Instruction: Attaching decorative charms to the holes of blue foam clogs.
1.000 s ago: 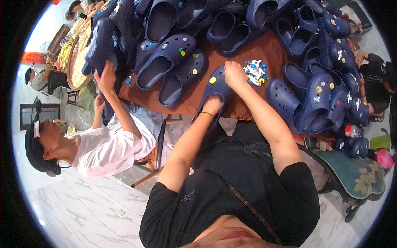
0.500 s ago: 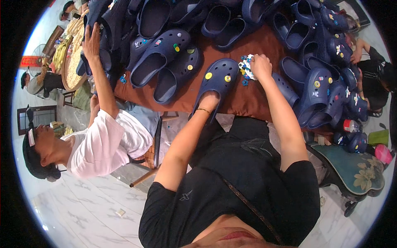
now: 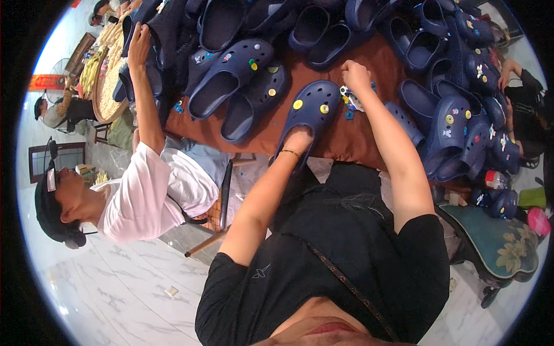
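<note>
We wear a black short-sleeved shirt (image 3: 329,259), an outlined emblem (image 3: 261,271) at its nine o'clock. Our brown strap (image 3: 344,281) slants toward five o'clock; our bracelet (image 3: 291,151) is thin.

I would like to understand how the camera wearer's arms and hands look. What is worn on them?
Short black fabric sleeves end above the elbows; the forearms are bare. A thin, dark bracelet circles the left wrist, none the right. The left hand and right hand appear ungloved; the left one is partly hidden.

navy clog (image 3: 311,113) with yellow charms (image 3: 298,104)
</note>
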A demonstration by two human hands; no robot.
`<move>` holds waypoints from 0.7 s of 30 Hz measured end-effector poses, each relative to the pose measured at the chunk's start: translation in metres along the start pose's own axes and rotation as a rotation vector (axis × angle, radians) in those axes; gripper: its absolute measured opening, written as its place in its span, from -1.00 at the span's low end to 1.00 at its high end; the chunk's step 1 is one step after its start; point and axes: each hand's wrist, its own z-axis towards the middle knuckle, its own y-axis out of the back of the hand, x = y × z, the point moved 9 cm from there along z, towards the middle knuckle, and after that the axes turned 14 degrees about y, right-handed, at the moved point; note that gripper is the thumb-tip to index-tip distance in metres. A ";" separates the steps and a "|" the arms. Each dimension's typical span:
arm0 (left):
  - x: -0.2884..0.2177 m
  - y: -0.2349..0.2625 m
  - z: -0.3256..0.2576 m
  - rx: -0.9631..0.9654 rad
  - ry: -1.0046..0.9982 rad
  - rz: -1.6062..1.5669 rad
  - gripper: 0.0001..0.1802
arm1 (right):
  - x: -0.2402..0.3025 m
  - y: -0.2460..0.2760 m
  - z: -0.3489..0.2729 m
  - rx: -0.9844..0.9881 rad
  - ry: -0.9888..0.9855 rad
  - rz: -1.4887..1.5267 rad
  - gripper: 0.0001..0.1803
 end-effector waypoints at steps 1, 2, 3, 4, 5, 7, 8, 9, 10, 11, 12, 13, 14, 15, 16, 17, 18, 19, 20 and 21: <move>0.000 0.000 0.001 -0.012 -0.007 0.014 -0.67 | -0.001 0.004 -0.002 -0.109 -0.009 0.373 -0.81; 0.000 0.000 0.002 -0.024 -0.014 0.028 -0.67 | 0.002 0.004 -0.005 -0.107 -0.010 0.370 -0.81; 0.001 -0.001 0.002 -0.020 -0.012 0.025 -0.67 | 0.014 0.000 -0.008 -0.037 -0.025 0.507 -0.82; 0.002 -0.005 0.002 0.022 -0.019 0.053 -0.68 | 0.029 -0.004 -0.012 0.033 -0.041 0.643 -0.83; 0.003 -0.009 0.002 0.064 -0.026 0.081 -0.68 | 0.047 0.004 -0.015 0.044 0.036 0.619 -0.85; 0.008 -0.015 0.007 -0.018 -0.058 0.064 -0.68 | 0.063 -0.003 -0.015 0.069 0.084 0.636 -0.86; 0.012 -0.015 0.010 -0.099 -0.086 0.046 -0.67 | 0.066 -0.011 -0.014 0.110 0.081 0.626 -0.85; 0.008 -0.013 0.009 -0.098 -0.086 0.045 -0.67 | 0.067 -0.011 -0.012 0.110 0.081 0.626 -0.85; 0.005 -0.012 0.009 -0.080 -0.080 0.077 -0.67 | 0.069 -0.014 -0.012 0.175 0.085 0.536 -0.84; 0.003 -0.011 0.009 -0.061 -0.073 0.109 -0.67 | 0.070 -0.018 -0.011 0.240 0.089 0.446 -0.83; -0.001 -0.006 0.005 -0.060 -0.074 0.108 -0.67 | 0.068 -0.017 -0.009 0.241 0.087 0.446 -0.83; -0.006 -0.001 0.001 -0.036 -0.063 0.079 -0.67 | 0.063 -0.022 -0.008 0.322 0.053 0.380 -0.79; -0.008 0.000 -0.001 -0.012 -0.053 0.050 -0.66 | 0.057 -0.027 -0.008 0.404 0.018 0.313 -0.75; -0.003 -0.003 0.001 -0.014 -0.047 0.048 -0.66 | 0.062 -0.028 -0.005 0.407 0.023 0.314 -0.75; 0.001 -0.004 0.003 -0.067 -0.062 0.036 -0.66 | 0.067 -0.031 -0.003 0.442 0.033 0.266 -0.69; 0.004 -0.004 0.004 -0.120 -0.077 0.025 -0.65 | 0.072 -0.034 -0.002 0.476 0.043 0.217 -0.64; 0.000 -0.001 0.004 -0.117 -0.082 0.024 -0.65 | 0.072 -0.036 -0.002 0.476 0.038 0.215 -0.64; -0.001 -0.001 0.004 -0.071 -0.051 0.005 -0.67 | 0.072 -0.037 -0.002 0.475 0.051 0.155 -0.59; -0.002 -0.001 0.005 -0.026 -0.022 -0.013 -0.68 | 0.071 -0.037 -0.002 0.472 0.064 0.095 -0.55; -0.002 -0.002 0.005 -0.028 -0.025 -0.014 -0.68 | 0.066 -0.037 -0.001 0.469 0.064 0.092 -0.55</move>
